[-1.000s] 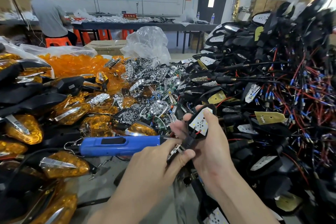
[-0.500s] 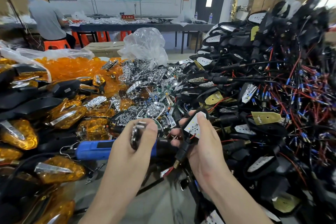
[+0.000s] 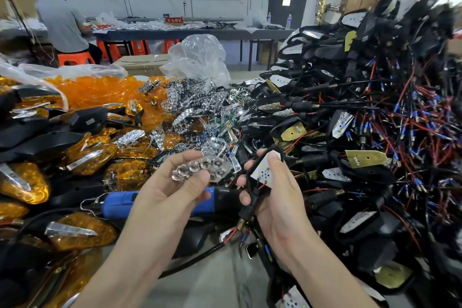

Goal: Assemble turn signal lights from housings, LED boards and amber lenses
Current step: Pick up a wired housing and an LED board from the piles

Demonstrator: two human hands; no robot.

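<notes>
**Desk:** What fills the frame, edge to edge?

**Photographer:** A heap of black housings (image 3: pixel 362 112), trailing red and black wires, banks up the whole right side from the bench to the top edge. Finished amber lights (image 3: pixel 82 157) are stacked down the left edge, with loose amber lenses (image 3: pixel 100 89) in a clear sack behind them.

**Desk:** And the middle?

**Photographer:** A mound of chrome reflectors (image 3: pixel 200 107) lies between the two piles, with a crumpled plastic bag (image 3: pixel 197 62) behind it. At a long table (image 3: pixel 175 32) by the far wall, a second person (image 3: pixel 62 25) sits on an orange stool (image 3: pixel 75 57).

**Desk:** Any room to work?

**Photographer:** Only a narrow grey strip of bench (image 3: pixel 220 280) at the bottom, between the worker's forearms. A blue electric screwdriver (image 3: pixel 120 204) lies across its far end, under the left hand, and a black cable (image 3: pixel 195 259) crosses nearer.

**Desk:** The hands?

**Photographer:** The right hand (image 3: pixel 280 202) curls its fingers round the held housing (image 3: pixel 250 184). Its thumb rests on the white LED board (image 3: pixel 262 170) seated inside, and wires hang below the palm. The left hand (image 3: pixel 170 192) pinches a single reflector (image 3: pixel 202 167) between thumb and fingertips. It is held above the screwdriver, just beside the housing, with a small gap between them.
</notes>
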